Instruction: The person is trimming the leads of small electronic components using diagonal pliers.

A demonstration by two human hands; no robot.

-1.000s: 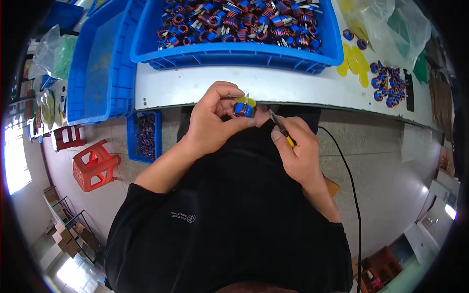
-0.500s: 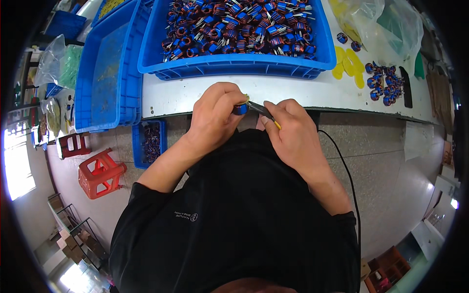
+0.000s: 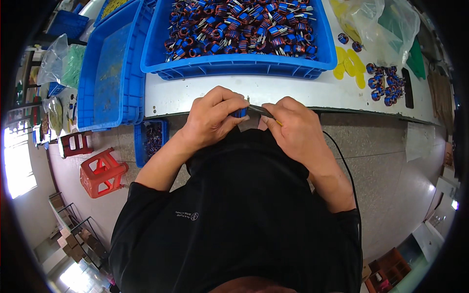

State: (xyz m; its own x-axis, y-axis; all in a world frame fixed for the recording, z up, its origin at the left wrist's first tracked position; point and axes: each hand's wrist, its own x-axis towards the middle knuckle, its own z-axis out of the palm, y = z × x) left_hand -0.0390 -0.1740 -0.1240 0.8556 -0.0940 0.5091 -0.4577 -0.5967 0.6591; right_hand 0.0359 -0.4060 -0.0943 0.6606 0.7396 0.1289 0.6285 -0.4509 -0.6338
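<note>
My left hand (image 3: 211,119) is closed around a toroidal coil (image 3: 238,113) with a blue core and dark winding, mostly covered by the fingers. A thin lead sticks up at the coil's edge, by my fingertips. My right hand (image 3: 297,131) grips pliers (image 3: 259,110) with a dark metal nose and a bit of yellow handle showing. The plier tips point left and meet the coil's lead side; whether they pinch a wire is too small to tell. Both hands are held at the front edge of the white table (image 3: 195,90).
Beyond my hands a large blue bin (image 3: 234,62) is heaped with similar coils. An upright-walled blue crate (image 3: 110,78) stands left. Rows of coils (image 3: 386,83), yellow discs (image 3: 349,64) and a plastic bag (image 3: 391,34) lie right. Below left are a smaller bin (image 3: 152,139) and red stool (image 3: 101,173).
My left fingers have shifted over the coil, which now shows less of its blue side. The pliers stay at its edge, with less yellow handle visible. The view has shifted slightly.
</note>
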